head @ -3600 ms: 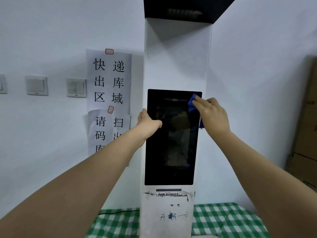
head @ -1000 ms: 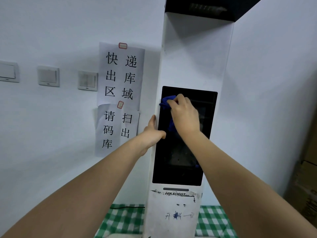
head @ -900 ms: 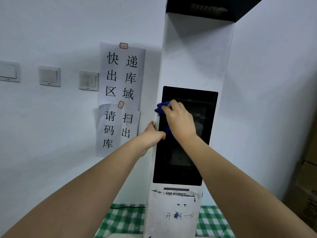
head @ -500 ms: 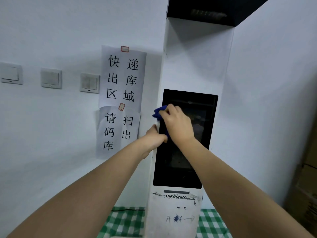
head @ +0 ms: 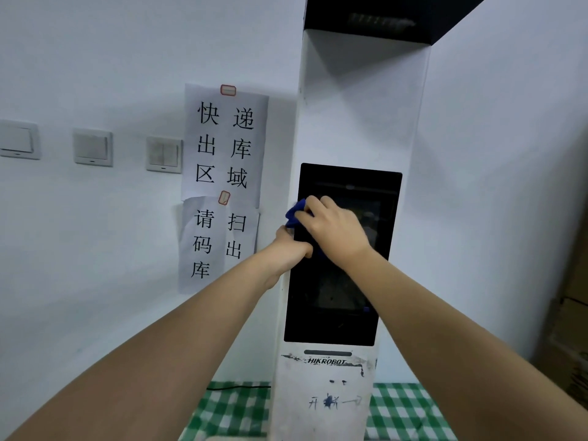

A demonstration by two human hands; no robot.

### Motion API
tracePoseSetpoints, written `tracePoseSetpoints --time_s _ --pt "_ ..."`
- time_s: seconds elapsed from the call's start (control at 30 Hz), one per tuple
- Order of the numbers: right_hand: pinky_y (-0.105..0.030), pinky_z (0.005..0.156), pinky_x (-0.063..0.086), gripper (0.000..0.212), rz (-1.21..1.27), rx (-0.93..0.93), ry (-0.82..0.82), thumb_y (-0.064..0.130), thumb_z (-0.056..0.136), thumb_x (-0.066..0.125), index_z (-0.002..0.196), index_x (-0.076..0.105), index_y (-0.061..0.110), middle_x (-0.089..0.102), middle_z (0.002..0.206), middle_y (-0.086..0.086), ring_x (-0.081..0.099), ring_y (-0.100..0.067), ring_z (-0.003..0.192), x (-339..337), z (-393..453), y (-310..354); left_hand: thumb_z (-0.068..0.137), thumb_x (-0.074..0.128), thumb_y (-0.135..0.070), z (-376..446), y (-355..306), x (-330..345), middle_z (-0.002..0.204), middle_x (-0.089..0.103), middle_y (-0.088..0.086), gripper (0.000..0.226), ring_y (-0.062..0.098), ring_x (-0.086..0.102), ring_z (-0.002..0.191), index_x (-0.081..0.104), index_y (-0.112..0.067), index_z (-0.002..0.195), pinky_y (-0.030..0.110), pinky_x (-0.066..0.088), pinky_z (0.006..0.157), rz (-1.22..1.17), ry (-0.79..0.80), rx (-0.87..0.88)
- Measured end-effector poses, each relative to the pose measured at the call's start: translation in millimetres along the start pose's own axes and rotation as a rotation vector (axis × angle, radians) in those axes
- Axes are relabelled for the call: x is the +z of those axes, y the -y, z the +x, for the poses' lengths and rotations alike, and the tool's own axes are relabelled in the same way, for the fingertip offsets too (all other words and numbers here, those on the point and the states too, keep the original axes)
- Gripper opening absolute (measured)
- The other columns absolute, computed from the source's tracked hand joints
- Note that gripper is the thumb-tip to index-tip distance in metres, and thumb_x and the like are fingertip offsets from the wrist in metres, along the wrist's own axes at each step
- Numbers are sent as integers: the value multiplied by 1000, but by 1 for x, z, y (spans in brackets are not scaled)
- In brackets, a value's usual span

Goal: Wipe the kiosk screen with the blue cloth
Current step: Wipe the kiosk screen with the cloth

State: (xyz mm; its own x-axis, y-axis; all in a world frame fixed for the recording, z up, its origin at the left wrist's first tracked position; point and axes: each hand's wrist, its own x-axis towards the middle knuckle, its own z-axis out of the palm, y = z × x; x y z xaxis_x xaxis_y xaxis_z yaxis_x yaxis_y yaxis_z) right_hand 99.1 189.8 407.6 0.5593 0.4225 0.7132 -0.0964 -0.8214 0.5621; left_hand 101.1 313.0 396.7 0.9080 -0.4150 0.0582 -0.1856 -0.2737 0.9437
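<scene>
Here the right hand (head: 335,232) presses the bunched blue cloth (head: 295,213) against the kiosk screen (head: 337,300) near its left edge. The left hand (head: 288,249) clasps the kiosk (head: 359,116) at that edge.

- right hand (head: 334,232) with blue cloth (head: 295,213): was at the top right corner of the kiosk screen (head: 337,297), has swept across to the left edge and dropped a bit lower
- cloth now pokes out past the screen's left border; before it showed at the right border
- right hand now sits just above and touching the left hand (head: 291,249); earlier they were well apart
- left thumb, earlier sticking up, now mostly hidden behind right hand
</scene>
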Motion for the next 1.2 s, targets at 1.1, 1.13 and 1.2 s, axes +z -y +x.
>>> tracePoseSetpoints --time_s 1.1,1.13,1.2 --pt "-23 35 32 43 55 278 -93 -8 50 81 89 68 7 59 87 -9 54 -27 67 9 -31 -41 91 50 -15 7 -4 13 152 28 11 77 28 35 135 4 -15 153 30 34 93 49 -53 -28" --pt "-22 36 29 45 42 218 -55 -6 47 83 87 69 7 60 87 -7 54 -26 68 7 -32 -39 90 51 -17 7 -5 14 151 30 12 77 29 37 133 6 -15 152 30 34 90 49 -66 -30" --pt "-20 38 23 46 -17 103 12 -2 43 86 84 70 9 60 84 -5 55 -24 67 2 -34 -42 89 53 -21 6 -8 18 152 28 12 82 29 36 134 2 -15 153 31 36 93 49 -96 -37"
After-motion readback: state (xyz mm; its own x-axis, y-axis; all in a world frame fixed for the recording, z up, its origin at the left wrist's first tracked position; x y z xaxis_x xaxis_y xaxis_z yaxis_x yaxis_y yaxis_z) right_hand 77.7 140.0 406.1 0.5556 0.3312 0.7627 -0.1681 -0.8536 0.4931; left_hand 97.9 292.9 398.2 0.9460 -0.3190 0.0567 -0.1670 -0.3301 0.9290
